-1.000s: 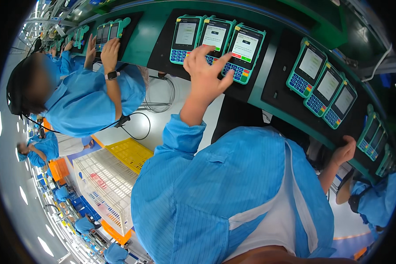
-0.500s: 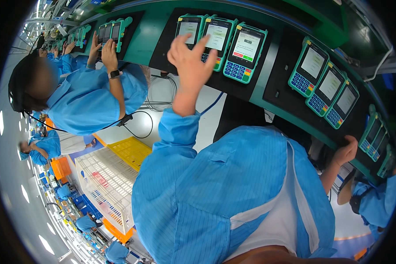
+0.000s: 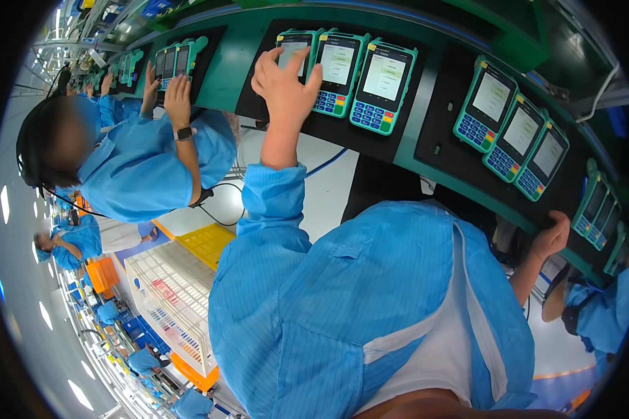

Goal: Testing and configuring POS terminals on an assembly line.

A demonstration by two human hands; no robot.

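Observation:
Three card payment terminals with teal frames and blue keypads lie side by side on a black mat (image 3: 258, 93). My left hand (image 3: 286, 91) hovers with fingers spread over the left terminal (image 3: 293, 43), hiding its keypad and part of its screen. Beside it lie the middle terminal (image 3: 337, 66) and the right terminal (image 3: 383, 80), both with lit list screens. My right hand (image 3: 552, 237) is loosely curled at the bench's front edge, below a second group of three terminals (image 3: 521, 136); nothing shows in its fingers.
The second group lies on another black mat (image 3: 437, 126) with two small dark pieces. More terminals (image 3: 595, 209) stand at the far right. A co-worker (image 3: 140, 157) works on the left at other terminals (image 3: 175, 63). White and yellow baskets (image 3: 171, 279) stand behind; a cable hangs under the bench.
My left hand has shifted left and slightly down, away from the middle terminal. The right terminal's screen went from a dialog with red and green buttons to a list. My right hand stays put.

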